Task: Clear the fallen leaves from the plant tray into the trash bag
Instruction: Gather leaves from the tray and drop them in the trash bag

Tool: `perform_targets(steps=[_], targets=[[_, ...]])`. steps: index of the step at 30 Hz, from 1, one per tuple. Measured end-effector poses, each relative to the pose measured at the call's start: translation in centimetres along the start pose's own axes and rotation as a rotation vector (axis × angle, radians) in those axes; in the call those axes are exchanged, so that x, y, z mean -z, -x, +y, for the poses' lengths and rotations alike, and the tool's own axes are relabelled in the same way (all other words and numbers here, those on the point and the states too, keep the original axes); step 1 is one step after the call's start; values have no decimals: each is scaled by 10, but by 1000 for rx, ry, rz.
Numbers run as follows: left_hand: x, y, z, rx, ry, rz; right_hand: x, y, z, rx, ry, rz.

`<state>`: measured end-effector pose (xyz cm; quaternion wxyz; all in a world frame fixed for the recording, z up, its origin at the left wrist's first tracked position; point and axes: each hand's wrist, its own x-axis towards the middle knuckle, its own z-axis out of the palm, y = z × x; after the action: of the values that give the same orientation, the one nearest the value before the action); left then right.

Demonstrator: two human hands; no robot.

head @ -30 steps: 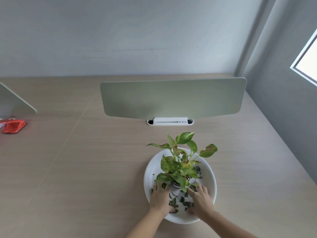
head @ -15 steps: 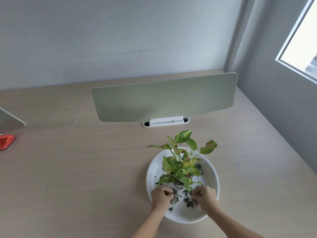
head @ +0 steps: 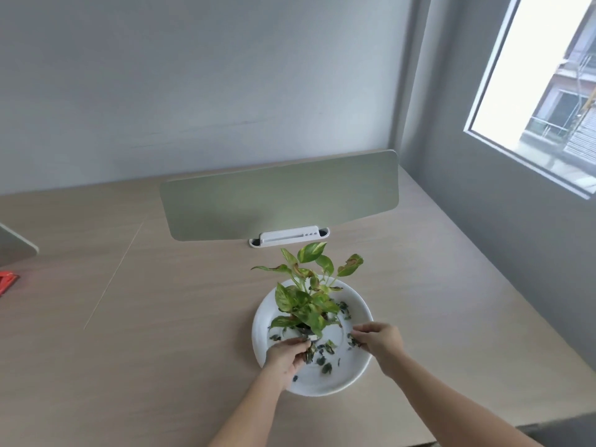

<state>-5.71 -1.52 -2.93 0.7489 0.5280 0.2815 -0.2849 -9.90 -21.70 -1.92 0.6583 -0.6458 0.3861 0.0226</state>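
A round white plant tray [head: 325,383] sits on the wooden desk, with a small green potted plant [head: 306,301] standing in its middle. Several dark fallen leaves [head: 324,358] lie scattered on the tray's near half and behind the plant on the right. My left hand [head: 285,358] is over the tray's near-left part, fingers closed on a bunch of dark leaves. My right hand [head: 380,343] hovers at the tray's right rim, fingertips pinched on a few leaves. No trash bag is in view.
A grey-green desk divider [head: 280,201] in a white clamp [head: 288,237] stands just behind the plant. A red object [head: 6,282] lies at the far left edge. A wall and window [head: 541,91] close off the right side.
Both hands closed on leaves in the tray's middle and have pulled apart: the right hand moved to the right rim with leaves, the left lifted slightly. The camera tilted up and right.
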Motion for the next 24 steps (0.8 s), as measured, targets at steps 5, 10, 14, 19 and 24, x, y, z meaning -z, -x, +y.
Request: perform_targets(steps=[5,10,14,19,24], targets=[[-85,58,-58,34,29,-139,122,40,13,40,-186,46],[-100,55,-49,12,95,-131,129,30,4,53,-192,21],[-148,86,-92,9,8,-209,199,48,24,27,-222,119],[-204,109,-143,54,-104,-298,267,61,54,-27,-277,224],[-247,118,-195,196,-245,-371,317,78,92,-131,-283,333]])
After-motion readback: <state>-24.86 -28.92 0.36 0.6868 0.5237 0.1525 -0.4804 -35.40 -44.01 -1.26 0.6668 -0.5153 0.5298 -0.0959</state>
